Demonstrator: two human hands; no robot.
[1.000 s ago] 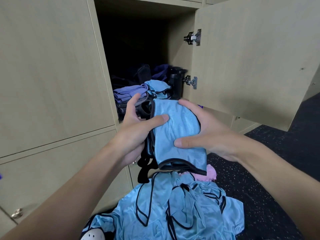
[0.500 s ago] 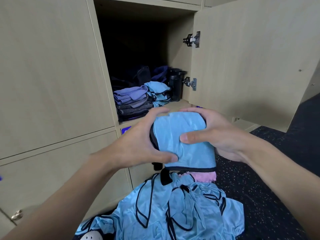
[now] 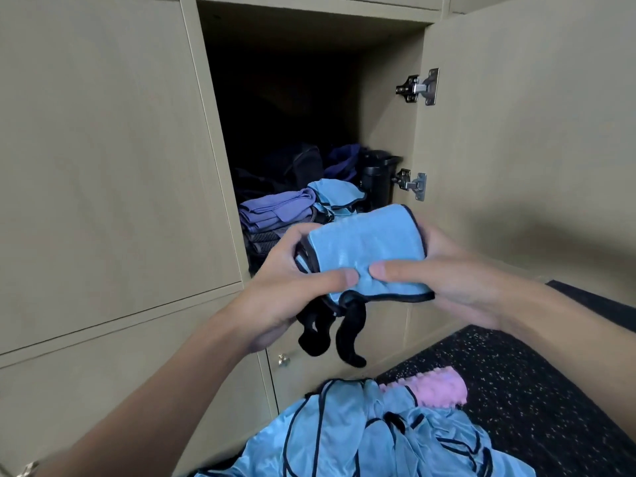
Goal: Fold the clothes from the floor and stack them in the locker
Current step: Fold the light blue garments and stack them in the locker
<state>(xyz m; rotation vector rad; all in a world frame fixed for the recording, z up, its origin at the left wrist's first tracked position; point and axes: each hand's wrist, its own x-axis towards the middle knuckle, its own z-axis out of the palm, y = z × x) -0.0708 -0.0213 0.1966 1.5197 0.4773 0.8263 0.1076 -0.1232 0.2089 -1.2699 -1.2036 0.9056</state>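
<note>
A folded light-blue garment with black trim [image 3: 364, 249] is held between both hands in front of the open locker [image 3: 303, 108]. My left hand [image 3: 289, 294] grips its left side, thumb on top; black straps dangle below it. My right hand [image 3: 447, 284] grips the right side, thumb pressed on the fabric. Inside the locker sits a stack of folded clothes: purple ones [image 3: 275, 210] over grey ones, with another light-blue piece [image 3: 332, 196] beside them. On the floor below lies a heap of light-blue garments with black trim [image 3: 371, 435].
The locker door [image 3: 530, 132] stands open to the right with two metal hinges. A black cylindrical container [image 3: 378, 177] and dark items fill the locker's back. A pink textured item [image 3: 437, 389] lies on the dark speckled floor [image 3: 537, 390]. Closed locker doors are at left and below.
The hands dropped with the garment, then rose back toward the locker opening. The fold got tighter and both thumbs now meet on top; black straps now hang under the left hand.
</note>
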